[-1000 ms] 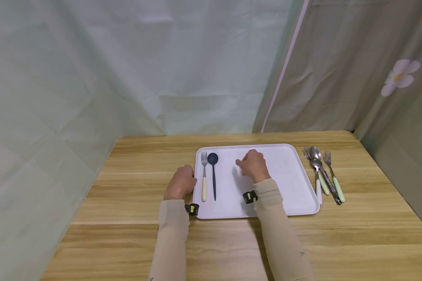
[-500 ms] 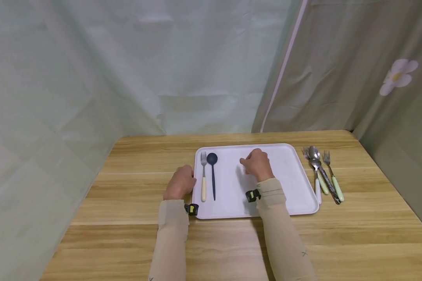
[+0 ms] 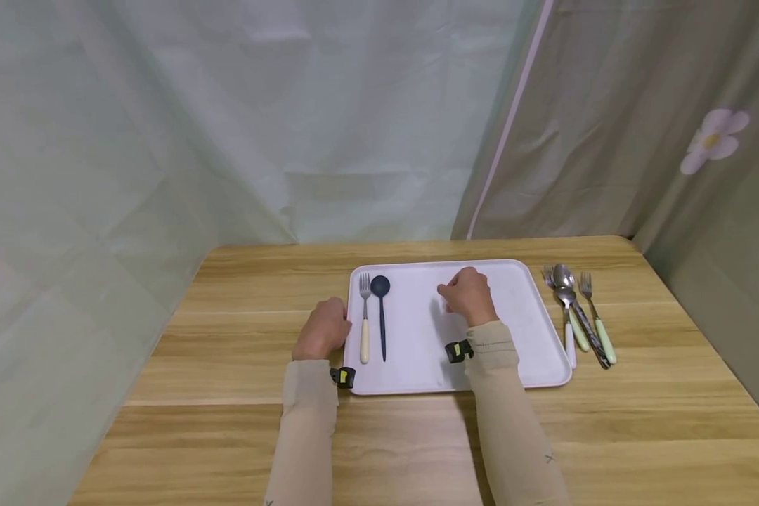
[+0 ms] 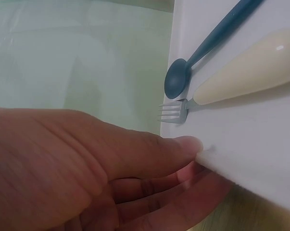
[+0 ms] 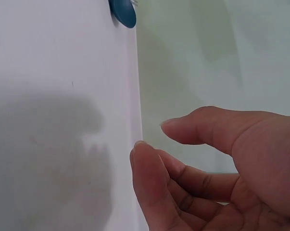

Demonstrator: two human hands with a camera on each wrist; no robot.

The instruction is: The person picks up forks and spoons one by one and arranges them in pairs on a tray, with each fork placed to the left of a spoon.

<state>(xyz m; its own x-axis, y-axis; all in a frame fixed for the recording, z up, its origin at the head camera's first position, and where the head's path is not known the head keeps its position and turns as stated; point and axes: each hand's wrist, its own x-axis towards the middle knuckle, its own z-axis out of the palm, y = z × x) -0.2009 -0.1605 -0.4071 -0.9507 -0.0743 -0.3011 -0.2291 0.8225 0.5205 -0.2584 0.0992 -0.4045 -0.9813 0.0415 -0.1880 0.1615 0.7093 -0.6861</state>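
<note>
A white tray (image 3: 411,372) lies on the wooden table. My left hand (image 3: 322,329) holds its left rim; in the left wrist view the thumb (image 4: 185,147) rests on top and the fingers reach underneath. On the tray's left side, a fork (image 3: 364,341) with a cream handle lies beside a dark blue spoon (image 3: 380,286), roughly parallel. Over the middle of the tray hovers my right hand (image 3: 471,296), holding nothing. Its fingers curl loosely, and the right wrist view shows the thumb (image 5: 197,126) apart from the forefinger.
Right of the tray lies a loose pile of cutlery: spoons (image 3: 563,275) overlapping a green-handled fork, one with a white handle (image 3: 570,346), one with a dark patterned handle (image 3: 599,348). Another green-handled fork (image 3: 601,337) lies beside them. Curtains (image 3: 367,140) hang behind the table (image 3: 228,372).
My right hand has drifted slightly right over the tray. The left hand stays at the tray's left rim, and the cutlery lies as before.
</note>
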